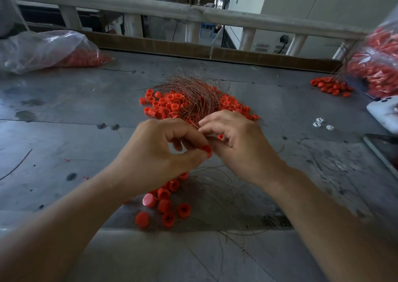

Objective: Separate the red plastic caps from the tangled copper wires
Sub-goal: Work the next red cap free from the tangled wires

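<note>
A tangle of copper wires (193, 90) lies over a heap of red plastic caps (170, 105) in the middle of the grey table (64, 113). My left hand (159, 152) pinches one red cap (207, 150) between thumb and fingers just in front of the heap. My right hand (239, 139) meets it fingertip to fingertip and pinches thin wire strands; another red cap (221, 136) shows under its fingers. A smaller group of loose caps (168, 204) lies below my hands, near the front edge. Loose wires (215, 195) trail there too.
A clear bag of red caps (53, 49) lies at the back left. Another bag (379, 66) stands at the right with spilled caps (331, 85) beside it. A white device (383, 111) and a dark tablet (385, 150) sit at the right edge. A railing (193, 12) borders the back.
</note>
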### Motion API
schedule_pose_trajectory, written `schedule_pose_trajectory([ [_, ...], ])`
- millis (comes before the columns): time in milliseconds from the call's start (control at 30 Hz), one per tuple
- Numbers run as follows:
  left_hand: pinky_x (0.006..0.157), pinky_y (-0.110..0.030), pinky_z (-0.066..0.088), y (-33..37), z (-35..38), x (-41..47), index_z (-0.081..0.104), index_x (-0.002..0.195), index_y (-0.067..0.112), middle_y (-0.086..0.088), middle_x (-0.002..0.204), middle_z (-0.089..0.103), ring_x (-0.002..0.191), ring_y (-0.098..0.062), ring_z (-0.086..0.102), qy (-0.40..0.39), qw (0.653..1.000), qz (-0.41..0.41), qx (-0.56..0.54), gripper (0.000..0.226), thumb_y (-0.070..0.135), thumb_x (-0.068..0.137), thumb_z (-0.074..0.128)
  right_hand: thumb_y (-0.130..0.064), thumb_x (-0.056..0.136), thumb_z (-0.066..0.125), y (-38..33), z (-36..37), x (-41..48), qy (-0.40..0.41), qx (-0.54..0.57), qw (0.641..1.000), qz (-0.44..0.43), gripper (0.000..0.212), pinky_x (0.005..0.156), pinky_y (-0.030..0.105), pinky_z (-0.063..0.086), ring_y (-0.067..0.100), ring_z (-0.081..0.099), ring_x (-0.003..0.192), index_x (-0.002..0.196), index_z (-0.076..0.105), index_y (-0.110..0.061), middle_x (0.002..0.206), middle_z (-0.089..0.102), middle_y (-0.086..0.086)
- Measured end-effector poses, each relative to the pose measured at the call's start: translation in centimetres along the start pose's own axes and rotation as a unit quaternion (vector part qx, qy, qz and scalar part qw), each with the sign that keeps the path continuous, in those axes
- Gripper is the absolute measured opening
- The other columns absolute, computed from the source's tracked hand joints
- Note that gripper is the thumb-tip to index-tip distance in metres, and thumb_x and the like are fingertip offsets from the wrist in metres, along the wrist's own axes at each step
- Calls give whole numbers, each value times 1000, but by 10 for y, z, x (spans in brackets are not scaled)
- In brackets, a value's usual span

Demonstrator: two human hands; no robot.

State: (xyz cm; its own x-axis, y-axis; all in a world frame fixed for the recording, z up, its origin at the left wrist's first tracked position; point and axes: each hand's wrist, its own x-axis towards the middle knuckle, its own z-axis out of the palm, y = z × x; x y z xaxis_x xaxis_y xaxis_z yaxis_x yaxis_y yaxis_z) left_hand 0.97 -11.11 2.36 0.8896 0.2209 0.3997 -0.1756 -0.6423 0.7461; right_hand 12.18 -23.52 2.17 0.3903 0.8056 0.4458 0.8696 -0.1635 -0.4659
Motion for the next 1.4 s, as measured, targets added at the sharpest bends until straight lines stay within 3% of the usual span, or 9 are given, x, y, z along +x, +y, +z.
schedule_pose_trajectory([
  [100,66,-16,48,-2,-3,0,69,74,32,16,77,68,70,-5,62,5,1000,8,-13,15,41,63,66,-10,79,66,2,-1,1,15,10,1000,-10,12,83,17,42,11,57,94,89,72,-9,95,68,0],
  [233,65,-11,47,-5,-9,1,69,72,31,14,75,70,68,-4,63,30,998,-12,-48,9,25,65,70,-10,77,69,2,-5,2,47,73,996,-3,12,73,9,44,-2,58,78,89,72,-9,81,62,-10],
  [400,65,-11,48,-8,-9,0,72,70,30,10,74,71,68,-4,65,45,995,-34,-85,13,20,65,77,-11,80,65,-1,-11,1,133,100,986,-24,14,70,11,45,0,58,74,93,69,-15,81,58,-16],
  [600,62,-20,55,-11,-9,1,72,73,29,0,72,72,67,-16,70,49,978,-57,-195,20,26,57,83,-4,81,65,0,-23,2,259,90,957,-92,22,73,15,47,10,60,78,101,60,-10,82,61,5],
  [700,64,-21,55,-14,-8,2,72,82,36,3,74,72,69,-16,70,46,979,-48,-191,23,26,62,79,-4,80,65,1,-29,2,286,73,950,-105,25,73,12,45,5,57,78,104,58,-7,82,58,4],
  [900,65,-17,54,-16,-7,3,72,79,36,5,77,73,71,-14,71,54,978,-52,-193,23,25,60,67,-9,76,70,-4,-26,2,199,95,973,-65,18,63,9,43,3,56,67,89,62,-19,75,59,-9],
  [1033,62,-19,54,-12,-7,3,71,84,25,-1,78,73,72,-16,71,46,965,-53,-254,26,24,57,68,-11,75,69,-8,-15,2,141,93,984,-49,7,60,10,41,6,58,65,82,69,-13,73,58,-9],
  [1167,63,-17,53,-10,-7,3,67,84,16,-1,77,73,71,-12,70,32,965,-46,-256,25,16,59,68,-13,75,68,-10,-13,1,139,96,985,-39,4,60,12,41,6,58,65,79,69,-13,73,58,-10],
  [1400,66,-15,53,-11,-6,2,71,83,21,0,77,74,74,-11,70,40,958,-62,-278,29,18,54,70,-16,76,67,-13,-15,1,151,110,982,-22,9,59,14,45,6,58,63,79,62,-23,72,58,-11],
])
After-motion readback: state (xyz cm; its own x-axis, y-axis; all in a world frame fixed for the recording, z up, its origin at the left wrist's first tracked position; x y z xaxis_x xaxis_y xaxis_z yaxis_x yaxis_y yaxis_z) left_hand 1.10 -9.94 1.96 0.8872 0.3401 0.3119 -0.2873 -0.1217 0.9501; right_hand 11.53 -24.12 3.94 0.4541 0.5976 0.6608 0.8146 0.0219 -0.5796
